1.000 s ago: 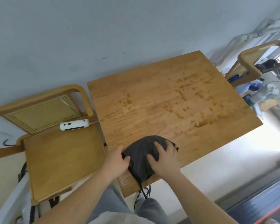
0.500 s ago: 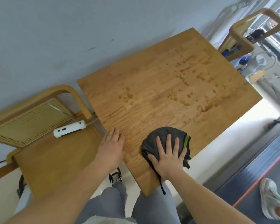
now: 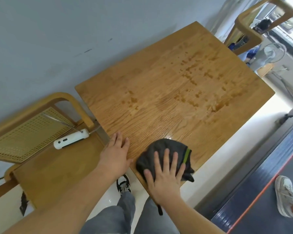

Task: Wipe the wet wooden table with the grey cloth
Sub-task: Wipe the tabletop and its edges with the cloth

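Down at the near corner of the wet light-wood desk (image 3: 176,81), the bunched grey cloth (image 3: 166,146) lies long-axis sideways under the right hand (image 3: 164,176), fingers spread straight, while the left hand (image 3: 116,156) rests flat beside it, fingers straight.

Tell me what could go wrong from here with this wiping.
1. The grey cloth sits at the wooden table's near edge, partly overhanging; a pull toward the body might drag it off.
2. The wet spots lie far across the table; the right hand, flat on the cloth, may miss some.
3. Water swept left could drip onto the white device on the chair.
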{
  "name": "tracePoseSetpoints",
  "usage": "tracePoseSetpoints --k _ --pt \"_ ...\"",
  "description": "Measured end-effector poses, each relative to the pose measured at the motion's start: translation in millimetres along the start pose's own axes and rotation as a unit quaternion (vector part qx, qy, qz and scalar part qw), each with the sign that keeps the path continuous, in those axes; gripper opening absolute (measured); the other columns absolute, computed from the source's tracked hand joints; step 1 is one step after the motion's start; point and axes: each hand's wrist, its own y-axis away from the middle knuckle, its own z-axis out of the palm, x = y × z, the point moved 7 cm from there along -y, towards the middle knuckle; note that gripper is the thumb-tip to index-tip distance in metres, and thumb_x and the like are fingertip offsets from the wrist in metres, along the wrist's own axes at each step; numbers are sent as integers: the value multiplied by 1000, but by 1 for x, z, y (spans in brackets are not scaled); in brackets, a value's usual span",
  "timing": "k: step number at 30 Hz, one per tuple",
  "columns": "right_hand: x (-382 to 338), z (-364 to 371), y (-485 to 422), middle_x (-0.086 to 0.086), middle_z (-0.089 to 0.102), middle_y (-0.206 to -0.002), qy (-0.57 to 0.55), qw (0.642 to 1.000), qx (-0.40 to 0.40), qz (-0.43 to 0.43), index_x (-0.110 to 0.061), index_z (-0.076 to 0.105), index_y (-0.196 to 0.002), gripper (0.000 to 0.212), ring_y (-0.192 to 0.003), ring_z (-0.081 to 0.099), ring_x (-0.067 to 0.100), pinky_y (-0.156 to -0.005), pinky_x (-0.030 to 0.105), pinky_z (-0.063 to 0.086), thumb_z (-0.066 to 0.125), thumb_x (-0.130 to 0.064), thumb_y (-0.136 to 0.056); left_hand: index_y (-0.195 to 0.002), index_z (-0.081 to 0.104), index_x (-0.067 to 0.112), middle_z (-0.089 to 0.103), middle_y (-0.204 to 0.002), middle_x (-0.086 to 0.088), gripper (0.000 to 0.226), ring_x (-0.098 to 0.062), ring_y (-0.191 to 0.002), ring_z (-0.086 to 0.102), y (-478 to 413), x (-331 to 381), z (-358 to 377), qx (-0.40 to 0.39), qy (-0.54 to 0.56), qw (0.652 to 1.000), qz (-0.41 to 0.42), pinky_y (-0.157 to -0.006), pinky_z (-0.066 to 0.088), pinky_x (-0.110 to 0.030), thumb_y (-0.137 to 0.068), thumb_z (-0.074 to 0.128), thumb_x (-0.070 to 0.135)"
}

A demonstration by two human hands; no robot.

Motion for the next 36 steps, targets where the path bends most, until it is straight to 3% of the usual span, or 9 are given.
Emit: tracePoseSetpoints --k 2,4,7,12,18,21,26,29,36 --pt "15 2 2 2 -8 -174 35 998 -11 -58 -42 4 -164 68 -158 -18 33 -121 65 -14 13 -71 -103 -163 2 20 -14 -169 -12 86 -29 -156 -12 -1 0 0 -6 -1 1000 1 -123 21 -45 -100 45 59" --pt "45 -18 -19 -3 -17 -172 73 995 -13 -71 -52 -7 -160 64 -157 -24 29 -121 64 -15 12 -74 -102 -163 6 20 -10 -169 -12 86 -30 -156 -9 -3 0 -2 -5 3 1000 0 -122 24 -46 -99 48 60" --pt "90 -53 -60 -6 -37 -164 58 995 -47 59 -52 -24 -154 69 -152 -35 28 -121 62 -19 4 -77 -97 -163 10 22 -7 -170 -10 86 -29 -156 -6 -4 -2 -4 -11 7 1000 -2 -121 25 -47 -98 53 58" --pt "59 -55 -66 7 -32 -168 -59 973 -21 222 -35 -20 -162 71 -152 -32 38 -119 68 -14 1 -65 -101 -163 7 26 -13 -169 -7 85 -26 -156 -10 -4 -3 -6 -30 9 1000 -2 -120 27 -48 -99 55 53" --pt "-9 2 -9 15 -1 -173 27 998 -40 38 -32 12 -165 76 -156 -10 47 -119 70 -10 18 -72 -100 -163 5 30 -16 -169 -4 80 -25 -155 -13 0 -7 -7 -32 17 999 14 -119 28 -47 -100 54 45" --pt "13 -15 -27 1 -43 -161 78 993 -88 -21 -52 -33 -148 74 -145 -46 36 -112 65 -30 8 -82 -94 -162 4 32 -18 -169 -1 80 -23 -155 -16 0 -10 -7 -39 23 999 15 -120 27 -46 -101 53 44" --pt "36 -61 -97 1 -46 -160 10 985 -125 120 -46 -31 -153 77 -146 -44 35 -116 67 -23 0 -82 -92 -162 3 33 -19 -169 0 79 -21 -155 -17 -3 -13 -6 -51 27 998 16 -120 25 -47 -101 53 43" --pt "13 -59 -103 9 -40 -164 -55 977 -71 194 -34 -25 -160 76 -148 -39 40 -116 71 -17 1 -70 -98 -162 2 33 -20 -169 1 79 -21 -155 -17 -3 -12 -3 -49 39 998 20 -121 23 -47 -101 52 37" --pt "-41 -3 -31 18 -5 -172 19 997 -67 45 -23 8 -165 76 -156 -13 47 -119 74 -6 16 -65 -102 -162 13 32 -10 -171 2 81 -19 -156 -8 -2 -19 -7 -26 59 997 38 -121 30 -44 -95 58 25"
